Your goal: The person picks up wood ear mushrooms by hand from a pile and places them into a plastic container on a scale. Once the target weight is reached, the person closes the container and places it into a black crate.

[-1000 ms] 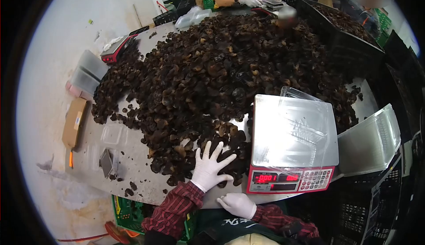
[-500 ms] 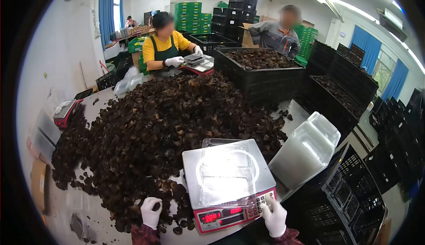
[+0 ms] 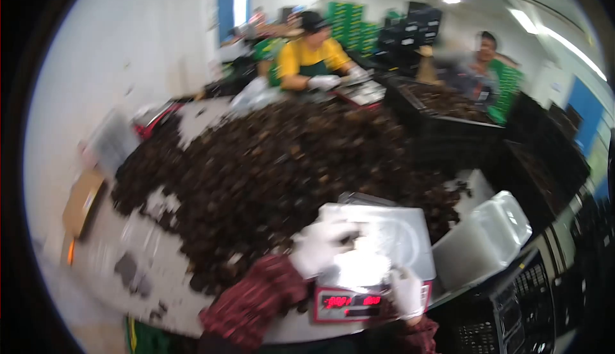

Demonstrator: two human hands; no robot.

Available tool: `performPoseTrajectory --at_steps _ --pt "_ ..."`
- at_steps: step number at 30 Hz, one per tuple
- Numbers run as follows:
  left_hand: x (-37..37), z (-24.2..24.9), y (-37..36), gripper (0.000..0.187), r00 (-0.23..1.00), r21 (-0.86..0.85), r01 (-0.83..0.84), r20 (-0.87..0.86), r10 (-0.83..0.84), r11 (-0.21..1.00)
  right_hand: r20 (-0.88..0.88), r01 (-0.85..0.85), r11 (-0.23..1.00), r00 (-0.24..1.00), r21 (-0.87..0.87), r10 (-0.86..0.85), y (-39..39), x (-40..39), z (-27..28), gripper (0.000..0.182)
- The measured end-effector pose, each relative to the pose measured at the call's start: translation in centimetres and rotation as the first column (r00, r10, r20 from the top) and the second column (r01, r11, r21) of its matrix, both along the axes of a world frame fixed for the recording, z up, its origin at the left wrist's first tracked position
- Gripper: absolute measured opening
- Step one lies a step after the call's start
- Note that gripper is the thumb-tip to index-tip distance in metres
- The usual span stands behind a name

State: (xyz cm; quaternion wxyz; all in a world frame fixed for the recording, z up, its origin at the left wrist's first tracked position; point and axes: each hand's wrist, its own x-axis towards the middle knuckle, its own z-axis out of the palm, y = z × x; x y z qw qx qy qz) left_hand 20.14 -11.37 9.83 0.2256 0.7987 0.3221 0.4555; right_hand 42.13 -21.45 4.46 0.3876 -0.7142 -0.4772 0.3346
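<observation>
A kitchen-type digital scale (image 3: 415, 239) with a red front and lit red digits stands at the table's front. On its glaring metal plate lies a clear plastic tray (image 3: 362, 261). My left hand (image 3: 317, 246), in a white glove and blurred, reaches over the plate's left side, fingers closed around a small dark piece that looks like a wood ear mushroom (image 3: 349, 240). My right hand (image 3: 407, 293), also gloved, is at the scale's right front, near the tray's corner; its finger grip is smeared by motion. Behind spreads a large heap of wood ear mushrooms (image 3: 275, 168).
A stack of clear plastic trays (image 3: 483, 239) leans right of the scale, beside black crates (image 3: 512, 315). A big black crate (image 3: 448, 139) of mushrooms stands behind. Across the table, a person in yellow (image 3: 311, 56) works at another scale (image 3: 365, 95). A cardboard box (image 3: 83, 203) sits left.
My left hand has moved from the heap's front edge, right and up over the scale plate. My right hand has shifted from the keypad toward the tray. The view has swung left and blurred.
</observation>
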Motion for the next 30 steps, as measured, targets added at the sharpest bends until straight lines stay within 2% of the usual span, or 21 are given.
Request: performPoseTrajectory --at_steps 1,2,3,4,5,6,8,9,10,12,13,14,16,18,19,22,24,25,28,29,30 --pt "1.9 -0.8 0.4 0.031 0.988 0.145 0.125 -0.103 -0.111 0.981 0.031 -0.051 0.977 0.998 0.207 0.046 0.2 0.2 -1.3 0.028" --pt "3.9 -2.9 0.8 0.032 0.932 0.106 0.184 -0.334 -0.139 0.977 0.037 -0.062 0.983 0.998 0.174 0.056 0.3 -0.7 0.4 0.026" --pt "5.7 -4.8 0.9 0.032 0.904 0.171 0.178 -0.416 -0.093 0.969 -0.016 -0.021 0.996 1.0 0.087 0.023 0.5 -1.0 0.7 0.026" --pt "6.0 -4.7 0.7 0.03 0.838 0.187 0.195 -0.541 -0.065 0.963 -0.019 -0.004 0.996 1.0 0.089 0.005 0.9 -0.6 0.1 0.026" --pt "6.7 -5.3 0.2 0.039 0.819 0.218 0.123 -0.574 0.025 0.968 0.039 -0.026 0.993 0.999 0.117 0.022 1.3 0.0 -0.7 0.027" --pt "6.3 -3.8 -0.7 0.049 0.801 0.156 0.123 -0.599 -0.006 0.98 0.171 -0.046 0.986 0.985 0.158 0.019 2.2 2.2 -4.0 0.027" --pt "5.3 -3.0 -1.6 0.056 0.822 0.118 0.193 -0.561 -0.095 0.974 -0.084 0.017 0.996 0.996 0.083 -0.01 1.9 1.3 -2.2 0.027" --pt "4.7 -2.5 -2.5 0.055 0.809 0.086 0.184 -0.578 -0.101 0.979 -0.093 0.018 1.0 0.995 -0.001 -0.018 1.6 0.9 -0.6 0.027" --pt "3.9 -1.9 -3.2 0.05 0.764 0.095 0.163 -0.642 -0.065 0.982 -0.121 0.05 0.997 0.992 0.06 -0.042 2.0 1.1 -1.5 0.027" --pt "2.4 -3.0 -4.1 0.044 0.838 0.129 0.128 -0.544 -0.037 0.983 -0.094 0.063 0.996 0.994 0.06 -0.058 1.9 0.7 -1.1 0.028" --pt "1.5 -3.5 -4.3 0.038 0.892 0.151 0.166 -0.444 -0.083 0.975 -0.097 0.065 0.996 0.993 0.053 -0.06 1.9 0.6 -1.0 0.028" --pt "0.3 -3.6 -5.0 0.034 0.961 0.204 0.128 -0.269 -0.071 0.971 -0.105 0.055 0.997 0.993 0.047 -0.05 1.9 0.7 -0.8 0.028" --pt "-2.9 -4.0 -5.6 0.033 0.99 0.227 0.093 -0.126 -0.066 0.969 -0.109 0.053 0.998 0.993 0.034 -0.049 1.9 0.8 -0.6 0.029" --pt "-6.9 -4.5 -5.0 0.033 0.989 0.024 0.006 -0.149 -0.002 1.0 -0.189 0.097 0.99 0.979 0.105 -0.075 1.6 1.1 -0.4 0.029" --pt "-9.3 -5.3 -4.5 0.038 0.964 -0.04 -0.123 -0.24 0.11 0.992 -0.206 0.154 0.974 0.971 0.166 -0.119 1.4 1.3 -0.9 0.033" --pt "-15.1 -8.9 -2.7 0.058 0.79 -0.155 -0.491 -0.495 0.363 0.857 -0.159 0.174 0.963 0.977 0.205 -0.142 0.8 1.5 -0.3 0.034" --pt "-16.5 -10.7 -1.7 0.07 0.63 -0.193 -0.61 -0.706 0.322 0.769 -0.17 0.2 0.96 0.971 0.197 -0.168 0.6 1.5 -0.5 0.034" --pt "-16.8 -11.5 -1.3 0.077 0.615 -0.218 -0.597 -0.743 0.265 0.772 -0.171 0.183 0.969 0.973 0.164 -0.154 0.5 1.6 -0.5 0.032" --pt "-16.5 -14.5 -1.1 0.053 0.668 -0.157 -0.465 -0.708 0.229 0.871 -0.142 0.17 0.975 0.979 0.147 -0.149 0.0 1.4 -0.7 0.031" --pt "-16.7 -16.2 -1.0 0.035 0.807 -0.13 -0.409 -0.513 0.291 0.903 -0.157 0.174 0.974 0.976 0.145 -0.151 -0.1 1.3 -0.5 0.031" --pt "-16.4 -15.8 -1.1 0.028 0.835 -0.139 -0.398 -0.463 0.296 0.907 -0.173 0.18 0.973 0.973 0.145 -0.154 -0.2 1.4 -0.5 0.032"
